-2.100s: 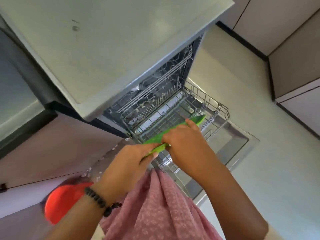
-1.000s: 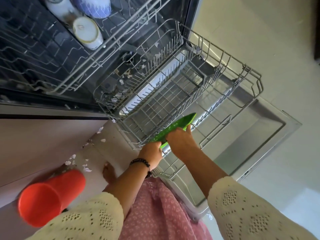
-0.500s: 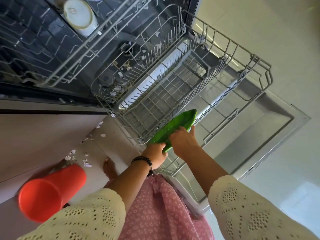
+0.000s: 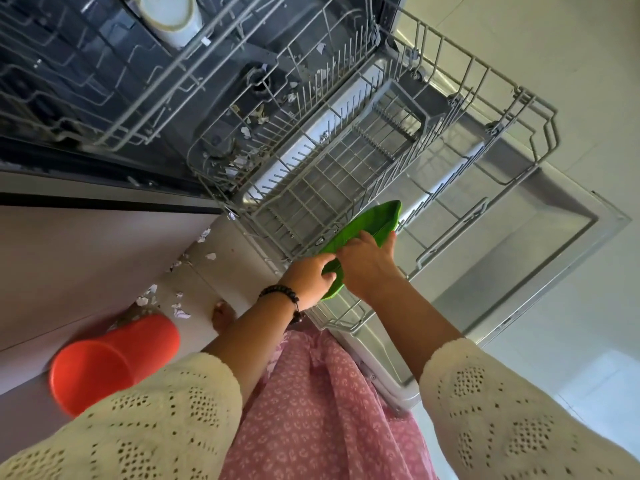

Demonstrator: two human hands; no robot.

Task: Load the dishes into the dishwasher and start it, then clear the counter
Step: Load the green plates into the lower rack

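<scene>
The green plate (image 4: 367,223) is gripped at its near edge by both hands, left hand (image 4: 310,280) and right hand (image 4: 367,263), fingers curled round it, over the lower rack (image 4: 346,174)'s front corner. It's probably best stood upright between the tines just beyond the fingertips. Paper scraps (image 4: 178,308) and an orange cup (image 4: 110,362) can be seen left of the hands, nothing really blocking.

- No text, label, brand or number can be read anywhere.
- The white round cup (image 4: 171,15) in the upper wire rack bears a small mark (too blurred to read).
</scene>
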